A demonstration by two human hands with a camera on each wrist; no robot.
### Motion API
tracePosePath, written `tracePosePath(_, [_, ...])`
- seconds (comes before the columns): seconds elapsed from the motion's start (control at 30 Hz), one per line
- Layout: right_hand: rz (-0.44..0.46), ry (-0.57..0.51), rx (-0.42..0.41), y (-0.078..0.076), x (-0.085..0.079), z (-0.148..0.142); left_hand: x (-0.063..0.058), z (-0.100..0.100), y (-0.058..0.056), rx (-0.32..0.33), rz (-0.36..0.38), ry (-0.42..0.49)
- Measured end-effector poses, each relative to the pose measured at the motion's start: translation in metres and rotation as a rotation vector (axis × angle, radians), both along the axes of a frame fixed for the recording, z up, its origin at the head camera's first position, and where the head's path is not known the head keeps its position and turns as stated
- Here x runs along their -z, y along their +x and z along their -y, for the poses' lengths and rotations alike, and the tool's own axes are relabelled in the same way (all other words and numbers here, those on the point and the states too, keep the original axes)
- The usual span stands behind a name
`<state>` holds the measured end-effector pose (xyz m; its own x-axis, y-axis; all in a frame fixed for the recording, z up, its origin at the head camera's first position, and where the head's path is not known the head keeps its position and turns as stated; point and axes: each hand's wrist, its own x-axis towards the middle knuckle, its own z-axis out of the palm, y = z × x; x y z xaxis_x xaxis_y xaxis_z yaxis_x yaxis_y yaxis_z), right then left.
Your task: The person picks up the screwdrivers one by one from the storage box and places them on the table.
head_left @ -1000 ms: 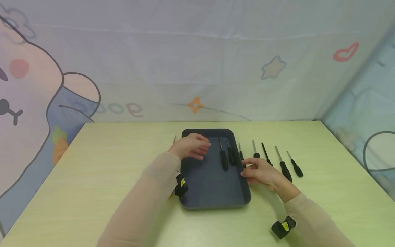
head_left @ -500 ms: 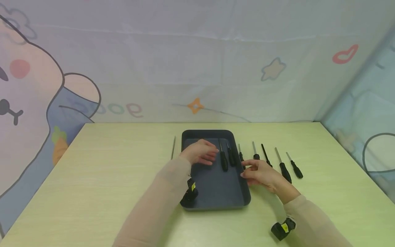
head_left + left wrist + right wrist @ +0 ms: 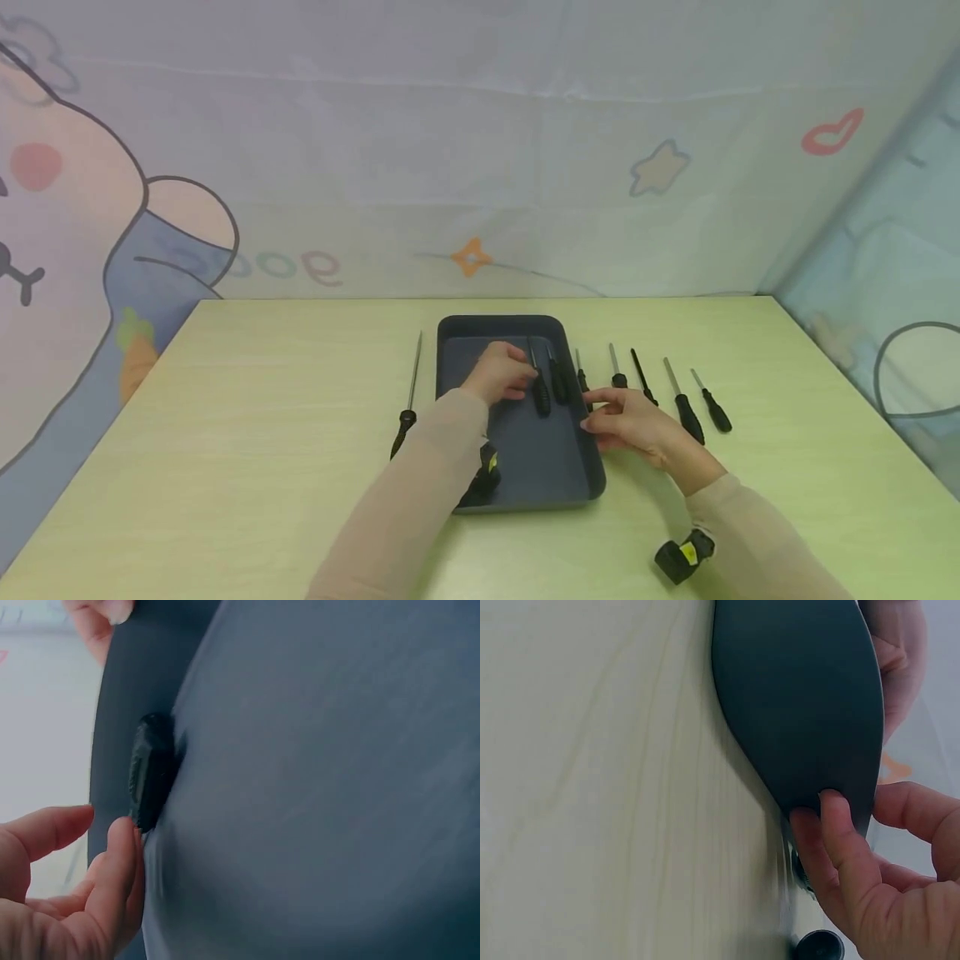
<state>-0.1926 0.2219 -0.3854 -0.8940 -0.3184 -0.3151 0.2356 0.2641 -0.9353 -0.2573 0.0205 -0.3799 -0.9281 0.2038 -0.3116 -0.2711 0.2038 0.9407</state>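
A dark grey tray (image 3: 525, 497) lies on the table, and two black-handled screwdrivers are inside along its right side. My left hand (image 3: 501, 372) is over the tray, beside the left screwdriver (image 3: 542, 398) of the pair; the right screwdriver (image 3: 558, 383) lies next to the wall. In the left wrist view, thumb and fingers stand apart, with fingertips close to a black screwdriver handle (image 3: 152, 772). Whether they touch it is unclear. My right hand (image 3: 630, 425) pinches the tray's right wall, and the right wrist view shows fingertips (image 3: 832, 814) against its outer side.
Right of the tray several screwdrivers lie in a row, including a large one (image 3: 686, 412) and a small one (image 3: 716, 411) at the end. A long screwdriver (image 3: 409, 408) lies left of the tray, partly behind my left sleeve (image 3: 420, 483). A printed cloth (image 3: 480, 150) hangs behind the table.
My left hand has moved right across the tray toward the screwdrivers inside it. The long screwdriver at left has come more into view. My right hand stays at the tray's rim.
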Motion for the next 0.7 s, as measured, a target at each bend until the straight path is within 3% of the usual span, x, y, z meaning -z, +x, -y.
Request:
tracePosePath(0.2, [0.019,-0.025,-0.002,0.001,-0.002,0.000,0.004,-0.007,0.005,-0.035,-0.117,-0.114])
tracePosePath(0.57, [0.017,-0.017,-0.005,0.001,-0.002,0.000,0.010,-0.014,0.006,-0.076,-0.133,-0.160])
tracePosePath(0.7, [0.017,-0.018,-0.009,0.001,-0.001,0.000,0.011,-0.017,0.006,-0.069,-0.167,-0.224])
